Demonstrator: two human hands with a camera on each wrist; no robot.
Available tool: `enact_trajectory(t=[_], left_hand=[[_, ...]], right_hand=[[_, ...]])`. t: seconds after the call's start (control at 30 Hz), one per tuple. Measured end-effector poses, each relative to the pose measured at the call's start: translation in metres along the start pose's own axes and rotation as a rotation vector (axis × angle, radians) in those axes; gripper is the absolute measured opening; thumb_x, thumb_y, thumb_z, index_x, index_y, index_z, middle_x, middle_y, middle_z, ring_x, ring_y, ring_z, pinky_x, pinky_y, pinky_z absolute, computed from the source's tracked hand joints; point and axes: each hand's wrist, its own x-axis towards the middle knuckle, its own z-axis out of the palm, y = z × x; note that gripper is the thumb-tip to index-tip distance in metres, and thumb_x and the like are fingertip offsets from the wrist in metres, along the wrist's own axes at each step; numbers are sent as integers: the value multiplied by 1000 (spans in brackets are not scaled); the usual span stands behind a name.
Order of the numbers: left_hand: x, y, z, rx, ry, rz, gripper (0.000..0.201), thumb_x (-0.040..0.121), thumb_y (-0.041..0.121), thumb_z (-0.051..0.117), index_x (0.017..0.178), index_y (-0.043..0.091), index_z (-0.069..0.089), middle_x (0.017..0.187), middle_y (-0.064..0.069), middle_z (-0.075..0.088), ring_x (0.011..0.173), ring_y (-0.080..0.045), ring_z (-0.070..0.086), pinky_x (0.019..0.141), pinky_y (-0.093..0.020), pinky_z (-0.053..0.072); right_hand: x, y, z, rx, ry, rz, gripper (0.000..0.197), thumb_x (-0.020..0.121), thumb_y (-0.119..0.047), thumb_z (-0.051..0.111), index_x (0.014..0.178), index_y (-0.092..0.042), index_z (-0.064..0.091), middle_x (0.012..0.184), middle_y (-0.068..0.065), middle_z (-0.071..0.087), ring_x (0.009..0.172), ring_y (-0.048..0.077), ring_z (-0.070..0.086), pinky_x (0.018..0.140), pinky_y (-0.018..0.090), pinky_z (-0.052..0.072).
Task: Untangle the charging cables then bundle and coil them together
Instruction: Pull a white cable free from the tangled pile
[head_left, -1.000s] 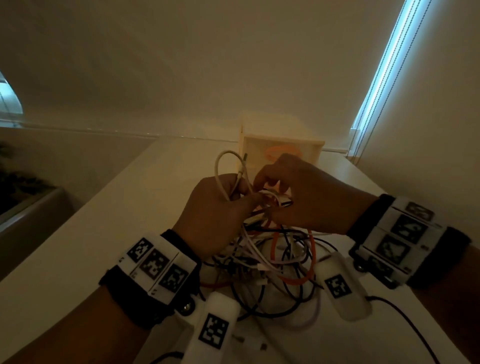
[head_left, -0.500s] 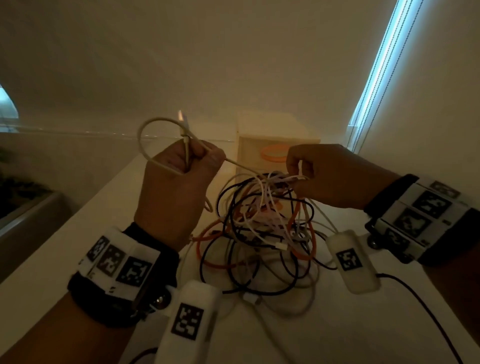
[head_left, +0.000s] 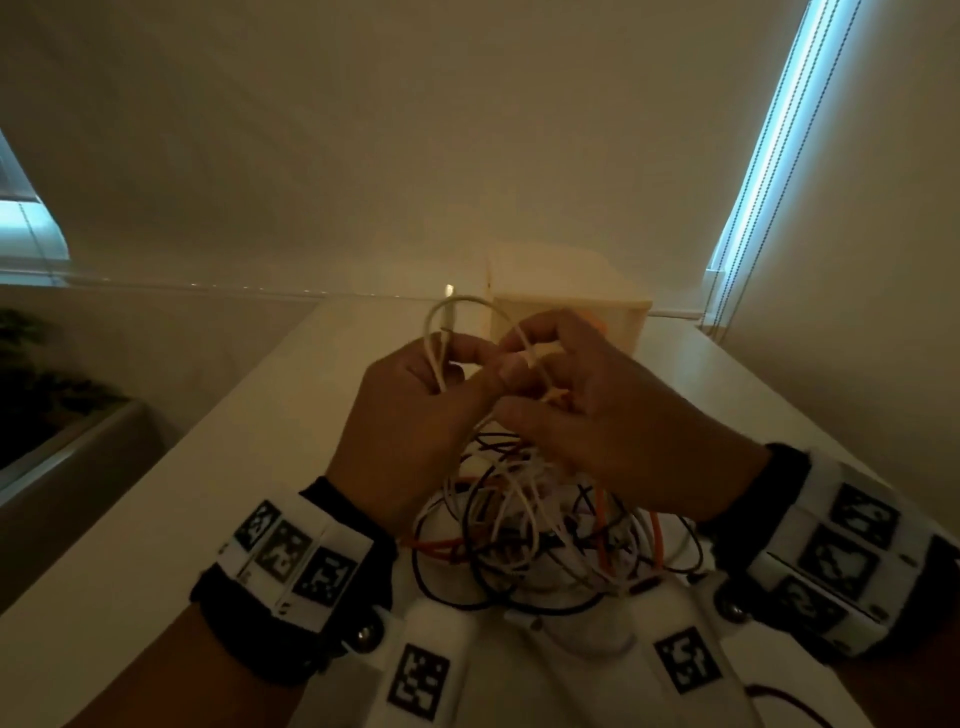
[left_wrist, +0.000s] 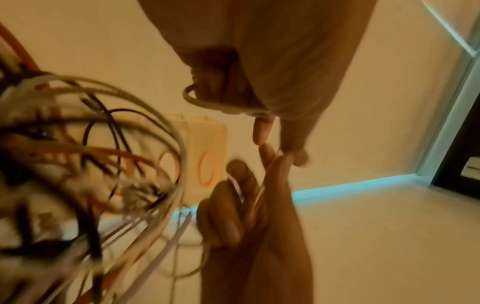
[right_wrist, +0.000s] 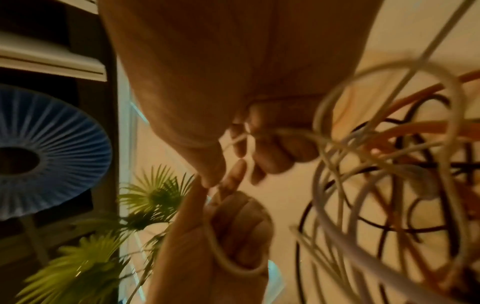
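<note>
A tangle of white, black and orange charging cables (head_left: 545, 530) hangs below my hands above the white table (head_left: 208, 493). My left hand (head_left: 465, 364) grips a doubled loop of white cable (head_left: 441, 327) whose plug tip sticks up. My right hand (head_left: 524, 364) pinches the same white cable just beside the left fingertips, and the two hands touch. In the left wrist view the left fingers (left_wrist: 223, 86) curl round the loop (left_wrist: 202, 101). In the right wrist view the right fingertips (right_wrist: 259, 148) pinch the white strand (right_wrist: 240, 136), with the tangle (right_wrist: 389, 164) blurred at the right.
A small wooden box (head_left: 571, 312) with orange rings stands on the table just behind the hands. A window blind (head_left: 753, 182) hangs at the right. To the left of the table are a plant (right_wrist: 103, 246) and a blue pleated lamp shade (right_wrist: 39, 154).
The hands were apart, with the left raised to the left holding the loop. They have come back together at the middle, and the tangle has dropped lower.
</note>
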Motion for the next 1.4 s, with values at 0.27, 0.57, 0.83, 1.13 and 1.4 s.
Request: enact_trajectory(t=[0.27,0.57,0.83,1.13,1.4], left_hand=[[20,7,-38,-524,-2,-185,63,90,66,46,93,7,66,60,2,13,51,-14,11,48,-30,15],[14,-4,-11,-628,-11,-267,47,106,44,32,74,14,46,61,2,16,48,-13,17,44,-24,28],[22,-10,-34,-1068,-151,-259,44,106,43,34,74,16,47,57,7,27,50,-10,24,50,-24,24],[23,6,-57,-1252,-446,-223,40,109,43,24,78,21,37,55,9,31,46,-7,26,46,-22,23],[1,-1,-22,-831,-810,-355,41,106,41,34,75,14,35,98,-26,69,84,-35,68,81,-41,52]], right_hand=[[-24,58,-63,-123,222,172,54,90,-64,46,68,-23,73,56,-7,50,54,10,44,62,31,38],[-1,-19,-27,-265,542,-38,15,95,-37,56,98,-28,67,75,-8,71,71,6,68,70,31,58],[3,-4,40,291,-101,419,20,100,-30,56,117,-22,52,75,2,73,59,19,66,60,38,55],[-8,2,5,392,-189,541,28,100,-29,52,87,-7,65,56,-2,40,44,9,30,43,22,28],[22,-38,-13,-333,288,78,25,86,-41,71,78,-17,71,71,-6,64,65,4,57,59,22,43]])
